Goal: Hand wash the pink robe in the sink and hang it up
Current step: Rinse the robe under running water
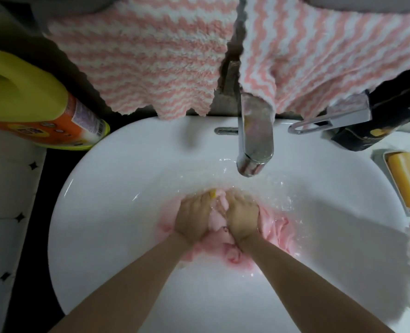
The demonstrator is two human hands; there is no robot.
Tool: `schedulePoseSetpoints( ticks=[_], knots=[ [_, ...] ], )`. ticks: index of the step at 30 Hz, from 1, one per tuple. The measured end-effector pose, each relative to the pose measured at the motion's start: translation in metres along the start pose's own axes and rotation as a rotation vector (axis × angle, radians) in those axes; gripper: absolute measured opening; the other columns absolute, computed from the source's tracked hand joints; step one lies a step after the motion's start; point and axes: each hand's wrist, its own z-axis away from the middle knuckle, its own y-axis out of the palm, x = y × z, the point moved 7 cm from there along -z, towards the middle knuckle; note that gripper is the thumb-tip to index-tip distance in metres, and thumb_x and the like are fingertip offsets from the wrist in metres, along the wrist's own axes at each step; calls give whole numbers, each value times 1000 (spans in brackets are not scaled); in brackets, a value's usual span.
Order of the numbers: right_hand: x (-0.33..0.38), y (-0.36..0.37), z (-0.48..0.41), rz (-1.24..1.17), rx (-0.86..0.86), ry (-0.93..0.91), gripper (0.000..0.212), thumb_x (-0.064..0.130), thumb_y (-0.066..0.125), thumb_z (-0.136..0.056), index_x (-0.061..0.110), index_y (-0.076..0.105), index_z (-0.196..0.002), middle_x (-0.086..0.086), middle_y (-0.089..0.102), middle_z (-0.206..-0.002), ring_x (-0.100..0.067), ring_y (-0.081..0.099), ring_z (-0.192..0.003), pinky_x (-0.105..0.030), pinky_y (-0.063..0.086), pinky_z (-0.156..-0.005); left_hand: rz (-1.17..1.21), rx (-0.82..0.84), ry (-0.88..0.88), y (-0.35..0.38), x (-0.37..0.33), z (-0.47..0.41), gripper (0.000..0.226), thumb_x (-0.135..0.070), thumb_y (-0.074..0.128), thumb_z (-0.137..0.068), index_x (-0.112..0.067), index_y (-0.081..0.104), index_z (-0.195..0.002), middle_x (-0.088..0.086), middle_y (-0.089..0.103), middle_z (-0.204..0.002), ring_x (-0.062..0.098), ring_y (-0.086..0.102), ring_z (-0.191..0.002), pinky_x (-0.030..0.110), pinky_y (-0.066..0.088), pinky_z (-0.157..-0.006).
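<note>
The pink robe (274, 233) lies bunched and wet in the water at the bottom of the white sink (117, 179). My left hand (193, 216) and my right hand (242, 216) sit side by side on the bunched cloth, each with its fingers curled into a fold of the robe. A narrow ridge of pink fabric shows between the two hands. A small yellow bit (213, 193) peeks out at the left hand's fingertips; what it is cannot be told. Both forearms reach in from the near edge.
A chrome faucet (255, 140) overhangs the basin just beyond the hands. Pink-and-white striped towels (151, 68) hang behind it. A yellow detergent bottle (31, 99) stands at the left. A yellow soap bar (408, 179) rests in a dish at the right.
</note>
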Motion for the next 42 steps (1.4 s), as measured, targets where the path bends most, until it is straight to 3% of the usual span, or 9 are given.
schedulePoseSetpoints(
  ticks=[5, 10, 13, 16, 20, 25, 35, 39, 42],
  knots=[
    [-20, -9, -8, -559, 523, 468, 39, 57, 49, -91, 26, 61, -71, 4, 58, -69, -20, 55, -70, -28, 37, -60, 289, 236, -189, -42, 2, -19, 20, -23, 51, -92, -17, 59, -109, 5, 66, -105, 23, 60, -97, 30, 42, -78],
    [-13, -76, 27, -1037, 488, 481, 26, 54, 62, -82, 38, 62, -101, -9, 65, -86, -19, 62, -81, -27, 47, -79, 719, 52, -70, -99, -26, 27, 62, -63, 59, -77, -23, 51, -123, -9, 54, -109, 0, 56, -88, 4, 38, -77],
    [-14, -103, 47, -546, 226, 303, 39, 66, 50, -75, 37, 66, -94, 8, 60, -79, -14, 56, -78, -21, 42, -69, 503, -30, -17, -92, -24, 50, 57, -75, 45, -78, -39, 46, -123, -6, 39, -129, 1, 46, -114, 24, 43, -97],
    [-5, -82, 67, -124, 172, 55, 48, 65, 51, -77, 29, 65, -107, -4, 54, -123, -31, 48, -113, -48, 45, -90, 86, -37, -67, -61, -11, 66, 75, -82, 40, -71, -32, 47, -127, 15, 30, -148, 33, 29, -135, 62, 23, -107],
    [-3, -32, 79, -30, 328, -20, 61, 69, 42, -83, 38, 43, -136, -2, 21, -158, -40, 42, -130, -62, 36, -100, 6, 54, -205, -16, -13, 79, 97, -80, 40, -66, -21, 32, -143, 14, 24, -153, 35, 30, -131, 55, 24, -105],
    [-1, -12, 70, -21, 184, -58, 56, 59, 25, -94, 26, 42, -135, -8, 54, -133, -37, 60, -105, -47, 50, -85, -53, -160, -173, -14, -23, 61, 71, -45, 44, -72, -9, 49, -133, 9, 52, -135, 27, 48, -107, 39, 36, -88],
    [0, -1, 17, -40, 78, -14, 20, 33, 47, -83, 14, 51, -90, -9, 62, -76, -26, 58, -52, -27, 46, -50, -172, -472, -35, -13, -18, 21, 30, -34, 29, -98, -11, 46, -89, 10, 57, -75, 26, 53, -62, 33, 33, -59],
    [-4, -11, -8, 32, 108, 265, 22, 8, 83, -58, 6, 61, -58, -7, 59, -50, -20, 58, -40, -19, 42, -41, -65, -282, -116, -11, -8, -1, 30, -42, 46, -87, -15, 58, -82, 3, 61, -62, 20, 60, -52, 26, 44, -48],
    [-10, -7, -4, -160, 284, 445, 43, 31, 39, -102, 9, 63, -74, -14, 67, -76, -29, 65, -74, -33, 43, -66, 211, 69, -357, -5, 6, -12, 21, -39, 54, -86, -21, 61, -96, 3, 69, -87, 24, 67, -81, 31, 53, -69]
  ],
)
